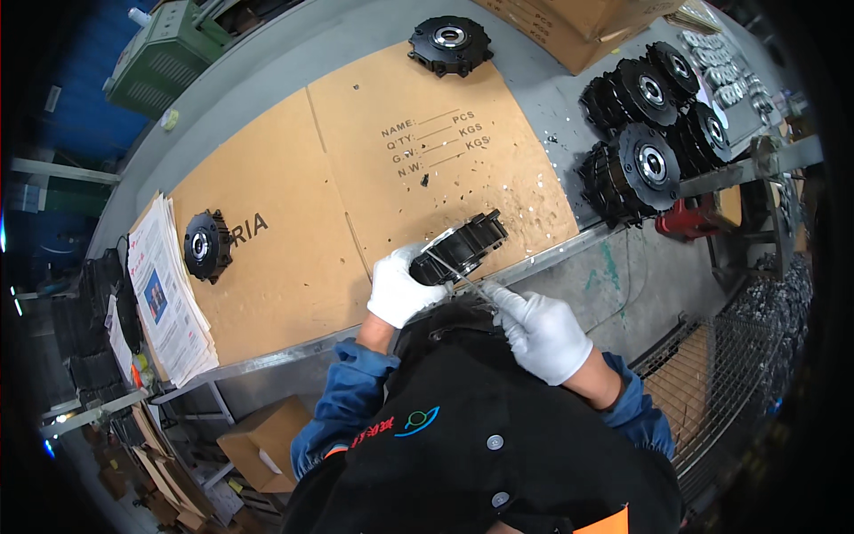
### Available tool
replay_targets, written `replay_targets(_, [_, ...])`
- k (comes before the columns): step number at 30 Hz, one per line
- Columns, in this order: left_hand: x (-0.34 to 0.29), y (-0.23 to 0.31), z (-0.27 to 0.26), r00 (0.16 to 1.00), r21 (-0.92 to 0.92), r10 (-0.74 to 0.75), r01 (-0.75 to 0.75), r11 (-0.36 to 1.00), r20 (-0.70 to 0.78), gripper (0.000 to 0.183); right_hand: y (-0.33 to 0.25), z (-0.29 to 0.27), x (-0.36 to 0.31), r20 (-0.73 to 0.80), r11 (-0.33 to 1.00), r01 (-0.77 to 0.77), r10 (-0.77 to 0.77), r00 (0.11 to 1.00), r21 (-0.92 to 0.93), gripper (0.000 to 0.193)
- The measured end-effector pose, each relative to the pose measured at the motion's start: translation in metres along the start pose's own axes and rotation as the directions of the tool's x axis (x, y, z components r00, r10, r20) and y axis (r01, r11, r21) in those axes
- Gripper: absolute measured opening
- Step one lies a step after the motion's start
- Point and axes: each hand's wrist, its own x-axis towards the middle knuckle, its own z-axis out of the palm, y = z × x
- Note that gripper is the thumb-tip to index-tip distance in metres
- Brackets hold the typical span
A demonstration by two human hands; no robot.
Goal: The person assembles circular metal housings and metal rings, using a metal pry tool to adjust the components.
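My left hand [400,288], in a white glove, is closed on the side of a black toothed metal wheel-like part [471,246]. The part stands tilted on its edge over the cardboard sheet [294,178], close to the table's front edge. In my white-gloved right hand [541,333] is a thin metal hand tool [464,279], its slim shaft reaching across the part's near face. The tool's handle is mostly hidden by my fingers. Similar black parts lie on the cardboard: one at the far edge [450,44], another at the left [207,246].
Several stacks of black parts [636,169] stand at the right edge of the table. Behind them is a cardboard box [587,31]. Papers [169,294] lie at the left, and a green machine [165,67] sits at far left. Small chips dot the cardboard.
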Motion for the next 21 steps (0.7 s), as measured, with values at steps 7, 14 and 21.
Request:
replay_targets(7, [0.002,0.017,0.004,0.997,0.023,0.013,-0.015,1.0,0.079,0.052,-0.003,0.014,0.005,-0.085,1.0,-0.006,0.006,0.996,0.011,0.043])
replay_targets(14, [0.005,0.024,0.01,0.993,0.078,0.069,-0.076,0.994,0.091,0.052,0.001,0.034,0.02,-0.403,0.889,-0.124,-0.072,0.912,-0.44,0.044])
replay_targets(21, [0.019,0.002,0.0,0.996,-0.079,0.019,-0.012,0.997,0.086,0.069,0.034,-0.012,-0.009,-0.405,0.955,-0.206,0.105,0.908,-0.214,0.031])
